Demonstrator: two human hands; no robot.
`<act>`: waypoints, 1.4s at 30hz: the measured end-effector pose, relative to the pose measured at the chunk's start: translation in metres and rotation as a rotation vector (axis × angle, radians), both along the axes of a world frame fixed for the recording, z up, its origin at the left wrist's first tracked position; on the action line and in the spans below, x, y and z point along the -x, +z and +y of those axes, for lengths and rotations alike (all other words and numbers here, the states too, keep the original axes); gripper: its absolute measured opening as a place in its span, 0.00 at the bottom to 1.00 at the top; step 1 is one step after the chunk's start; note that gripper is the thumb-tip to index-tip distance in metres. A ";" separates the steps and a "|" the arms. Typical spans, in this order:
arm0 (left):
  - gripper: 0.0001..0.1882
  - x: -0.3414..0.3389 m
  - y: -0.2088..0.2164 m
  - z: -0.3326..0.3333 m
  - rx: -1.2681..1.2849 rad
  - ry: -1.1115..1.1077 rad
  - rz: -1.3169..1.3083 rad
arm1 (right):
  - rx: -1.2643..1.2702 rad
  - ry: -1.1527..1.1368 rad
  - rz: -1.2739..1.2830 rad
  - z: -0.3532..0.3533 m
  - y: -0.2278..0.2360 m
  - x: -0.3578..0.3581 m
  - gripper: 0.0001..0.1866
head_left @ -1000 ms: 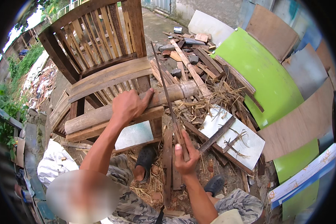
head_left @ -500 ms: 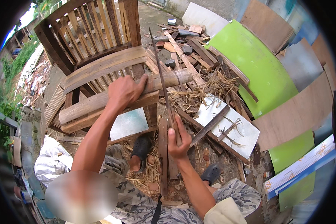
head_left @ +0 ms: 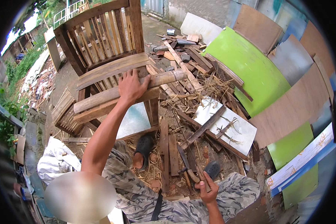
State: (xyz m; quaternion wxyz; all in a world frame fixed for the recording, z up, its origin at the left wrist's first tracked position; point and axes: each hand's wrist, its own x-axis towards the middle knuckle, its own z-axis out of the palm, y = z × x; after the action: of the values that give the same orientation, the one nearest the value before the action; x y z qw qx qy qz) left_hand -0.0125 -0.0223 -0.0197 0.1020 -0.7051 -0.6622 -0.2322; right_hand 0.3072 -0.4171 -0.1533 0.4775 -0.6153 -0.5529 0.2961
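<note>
A thick bamboo pole (head_left: pixel 100 99) lies across the front of a slatted wooden chair (head_left: pixel 114 67), its right end jutting past the seat. My left hand (head_left: pixel 132 87) holds the pole from above, fingers over its far side and thumb toward the right end. Low at the right, beside my knee, my right hand (head_left: pixel 208 189) is closed around the wooden handle of a long-bladed tool (head_left: pixel 192 158). The thin blade slants up and left, clear of the bamboo; whether it is a saw or a long knife cannot be told. On the ground next to it lies a machete (head_left: pixel 190 173) with a curved wooden handle.
Wood scraps (head_left: pixel 190 56) and dry straw (head_left: pixel 212 89) are heaped beyond the chair. A white board (head_left: pixel 231 127) carries sticks, and a large green panel (head_left: pixel 250 71) lies at right. Loose planks (head_left: pixel 164 156) lie between my feet. White cloth (head_left: pixel 58 158) lies at left.
My right hand has drawn the long-bladed tool back from the bamboo, down toward my right knee. My left hand stays on the pole, its fingers now stretched further over it. The view has shifted slightly.
</note>
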 end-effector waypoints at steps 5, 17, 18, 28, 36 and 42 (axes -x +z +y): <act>0.40 -0.015 -0.012 -0.007 -0.069 -0.261 0.152 | 0.098 -0.002 -0.038 0.012 0.046 -0.016 0.23; 0.30 -0.037 -0.040 -0.042 -0.162 -0.327 0.179 | 0.131 -0.067 0.042 0.010 0.059 -0.028 0.24; 0.35 -0.030 -0.034 -0.034 -0.212 -0.262 0.123 | 0.138 -0.072 0.058 0.009 0.056 -0.027 0.24; 0.56 0.021 0.022 -0.022 0.287 -0.278 0.198 | 0.203 -0.119 0.155 0.002 0.012 -0.030 0.23; 0.46 0.022 0.010 -0.025 0.243 -0.191 0.262 | 0.223 -0.105 0.063 0.009 0.030 -0.025 0.24; 0.46 0.019 0.018 -0.037 0.147 -0.146 0.237 | 0.289 -0.096 0.107 0.010 0.016 -0.021 0.24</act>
State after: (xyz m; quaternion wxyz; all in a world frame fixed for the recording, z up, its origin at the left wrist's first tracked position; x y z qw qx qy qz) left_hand -0.0318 -0.0596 -0.0012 0.1107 -0.7794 -0.6077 -0.1051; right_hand 0.3287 -0.4071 -0.1377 0.4262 -0.6866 -0.4484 0.3819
